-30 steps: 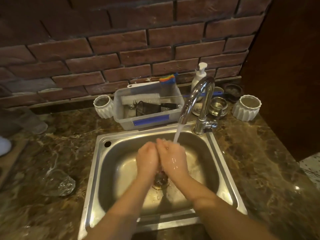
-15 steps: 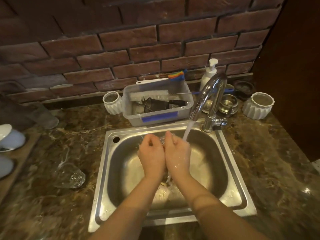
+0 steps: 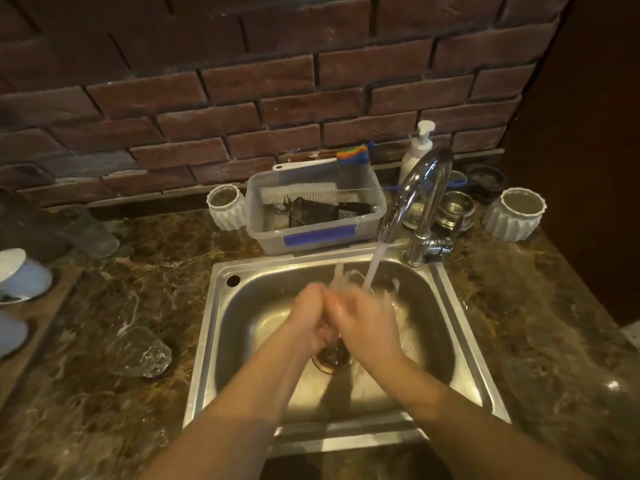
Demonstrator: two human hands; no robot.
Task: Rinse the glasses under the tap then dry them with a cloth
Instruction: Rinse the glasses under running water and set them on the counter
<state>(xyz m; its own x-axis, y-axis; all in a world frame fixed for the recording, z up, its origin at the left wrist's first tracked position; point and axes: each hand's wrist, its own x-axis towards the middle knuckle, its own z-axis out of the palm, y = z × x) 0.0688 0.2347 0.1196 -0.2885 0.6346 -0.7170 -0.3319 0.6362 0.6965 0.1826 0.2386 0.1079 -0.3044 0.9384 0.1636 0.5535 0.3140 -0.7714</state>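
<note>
Both of my hands are pressed together over the steel sink (image 3: 204, 344), under the stream from the chrome tap (image 3: 417, 188). My left hand (image 3: 308, 318) and my right hand (image 3: 367, 322) wrap a clear glass (image 3: 346, 280); only its blurred rim shows above my fingers, where the water hits and splashes. A second clear glass (image 3: 140, 351) lies on the wet marble counter left of the sink. A third, dim glass (image 3: 91, 233) stands further back on the left. No cloth is in view.
Behind the sink stands a plastic tub (image 3: 311, 233) holding a brush and utensils, with white ribbed cups (image 3: 227, 209) (image 3: 516, 214) on either side. A soap pump (image 3: 417, 147) and metal bowls (image 3: 453, 207) crowd behind the tap. White dishes (image 3: 20, 275) sit on a wooden tray at far left.
My joined hands have shifted slightly up towards the stream, and the water now splashes over the glass rim. The view has swung left and down a little.
</note>
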